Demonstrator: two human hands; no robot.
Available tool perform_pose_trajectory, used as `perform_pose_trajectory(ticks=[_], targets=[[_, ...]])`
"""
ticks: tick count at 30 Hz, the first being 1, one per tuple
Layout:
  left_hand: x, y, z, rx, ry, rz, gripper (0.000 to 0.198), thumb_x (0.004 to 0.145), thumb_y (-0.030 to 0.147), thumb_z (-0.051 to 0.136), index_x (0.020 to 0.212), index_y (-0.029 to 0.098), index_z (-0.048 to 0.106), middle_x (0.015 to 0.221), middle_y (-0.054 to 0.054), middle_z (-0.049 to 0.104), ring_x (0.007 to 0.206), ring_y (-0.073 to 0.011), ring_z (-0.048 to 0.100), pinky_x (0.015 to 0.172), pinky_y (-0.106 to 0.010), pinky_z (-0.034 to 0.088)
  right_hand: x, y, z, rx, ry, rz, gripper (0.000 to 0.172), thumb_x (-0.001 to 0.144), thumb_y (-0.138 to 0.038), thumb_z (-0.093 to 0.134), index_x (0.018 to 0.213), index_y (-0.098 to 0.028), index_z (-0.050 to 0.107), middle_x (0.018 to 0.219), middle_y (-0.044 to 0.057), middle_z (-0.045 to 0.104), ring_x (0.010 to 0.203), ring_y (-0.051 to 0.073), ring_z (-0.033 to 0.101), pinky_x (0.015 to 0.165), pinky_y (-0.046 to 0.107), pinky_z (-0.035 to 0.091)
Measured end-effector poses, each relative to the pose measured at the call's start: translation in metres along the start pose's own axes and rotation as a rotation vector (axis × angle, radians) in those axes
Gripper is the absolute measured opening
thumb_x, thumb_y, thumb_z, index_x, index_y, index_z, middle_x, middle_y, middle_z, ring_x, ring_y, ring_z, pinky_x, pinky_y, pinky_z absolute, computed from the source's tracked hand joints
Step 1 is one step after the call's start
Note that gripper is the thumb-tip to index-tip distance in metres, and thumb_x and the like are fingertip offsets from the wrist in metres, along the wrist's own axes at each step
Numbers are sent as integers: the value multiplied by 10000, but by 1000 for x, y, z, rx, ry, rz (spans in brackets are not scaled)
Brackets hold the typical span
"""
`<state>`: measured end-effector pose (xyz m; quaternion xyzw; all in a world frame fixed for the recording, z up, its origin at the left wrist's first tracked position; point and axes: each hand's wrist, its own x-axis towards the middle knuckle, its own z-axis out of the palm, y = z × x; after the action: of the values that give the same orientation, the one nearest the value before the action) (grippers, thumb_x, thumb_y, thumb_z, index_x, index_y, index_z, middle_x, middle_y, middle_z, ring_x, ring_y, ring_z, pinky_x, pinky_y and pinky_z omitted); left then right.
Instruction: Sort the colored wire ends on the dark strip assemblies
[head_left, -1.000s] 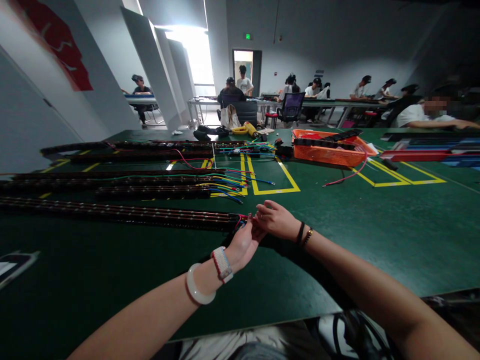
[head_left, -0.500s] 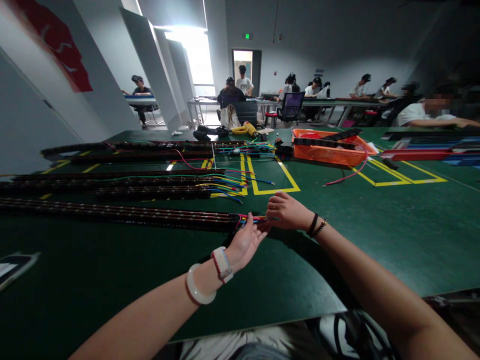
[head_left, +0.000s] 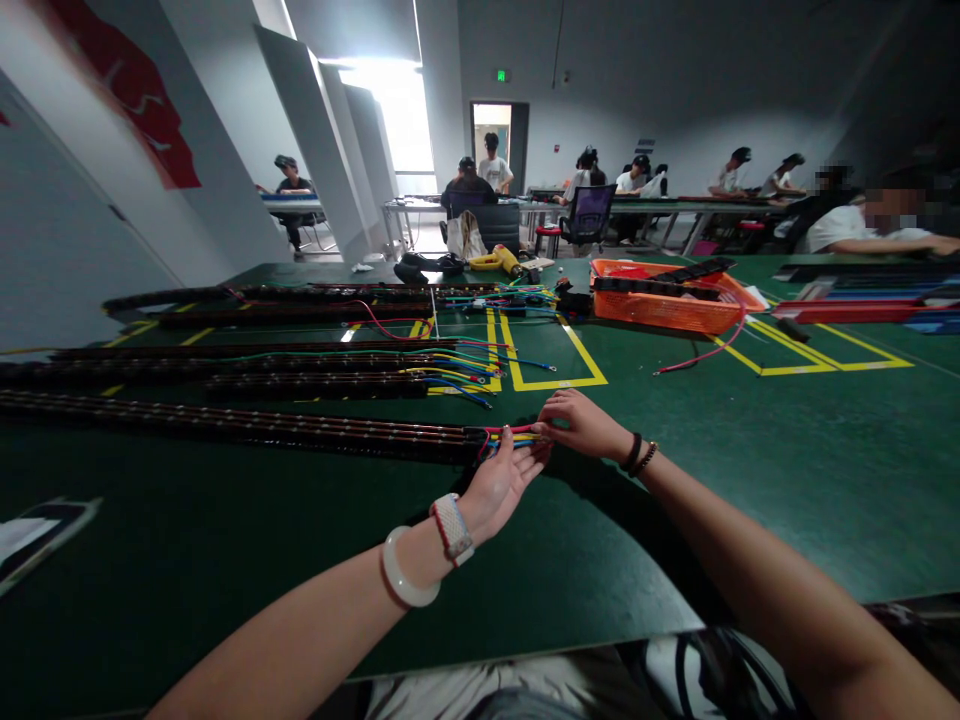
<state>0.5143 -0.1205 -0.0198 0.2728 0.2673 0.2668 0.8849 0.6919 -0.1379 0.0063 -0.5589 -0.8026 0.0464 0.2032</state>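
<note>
A long dark cable bundle (head_left: 300, 428) lies across the near part of the green table, with red, yellow and blue wires (head_left: 517, 440) coming out of its right end. My left hand (head_left: 495, 492) is palm up under these wires, its thumb pressed over them and its fingers stretched beneath. At the wire ends, my right hand (head_left: 581, 425) pinches with thumb and forefinger; the red wire (head_left: 510, 430) runs into this pinch. The fingers partly hide the wire tips.
More dark cable bundles (head_left: 315, 383) with loose coloured wires and ring terminals lie beyond. An orange basket (head_left: 660, 310) holds black cable pieces. A yellow heat gun (head_left: 499, 262) lies at the back. A phone-like object (head_left: 45, 540) is at left. A co-worker (head_left: 862, 230) sits at right.
My right fingers have shifted slightly at the wire ends, and the red wire now runs straighter into them. The left hand keeps its hold. The view has turned a little left.
</note>
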Motion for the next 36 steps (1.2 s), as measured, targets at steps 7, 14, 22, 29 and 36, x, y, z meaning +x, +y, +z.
perform_pose_trajectory(ticks=[7, 14, 22, 29, 36], targets=[[4, -2, -4, -1, -17, -21, 455, 921, 404, 369, 973, 9, 590, 1205, -259, 560, 1084, -248, 586, 1003, -346, 422, 13, 16, 30, 848, 65, 453, 423, 729, -546, 599, 765, -124, 608, 695, 4, 578, 635, 110, 485, 604, 240, 357], [8, -1, -7, -1, -80, -61, 501, 941, 392, 311, 955, -5, 617, 1108, -231, 628, 1064, -233, 601, 1013, -332, 413, 31, 18, 42, 954, 183, 506, 413, 670, -545, 648, 690, -138, 582, 621, -25, 529, 585, 94, 448, 564, 235, 328], [7, 0, -9, -7, -80, -69, 466, 936, 395, 332, 976, 26, 614, 1170, -217, 602, 1103, -230, 578, 1027, -347, 399, 3, 28, 13, 490, 36, 365, 467, 758, -582, 552, 846, -136, 659, 757, 39, 626, 645, 124, 500, 585, 241, 359], [3, 3, -5, -32, -57, -49, 453, 934, 400, 330, 1100, 43, 554, 1186, -207, 593, 1090, -229, 586, 1012, -362, 412, -5, 17, -16, 533, -380, 279, 504, 775, -624, 503, 740, -133, 610, 608, -8, 550, 536, 93, 464, 507, 213, 330], [4, 2, -5, -6, -46, -50, 468, 938, 408, 300, 1039, 36, 566, 1130, -217, 616, 1075, -229, 594, 1010, -362, 409, -1, 9, -10, 389, -309, 321, 530, 775, -631, 483, 658, -126, 593, 553, -20, 496, 491, 71, 387, 463, 211, 251]])
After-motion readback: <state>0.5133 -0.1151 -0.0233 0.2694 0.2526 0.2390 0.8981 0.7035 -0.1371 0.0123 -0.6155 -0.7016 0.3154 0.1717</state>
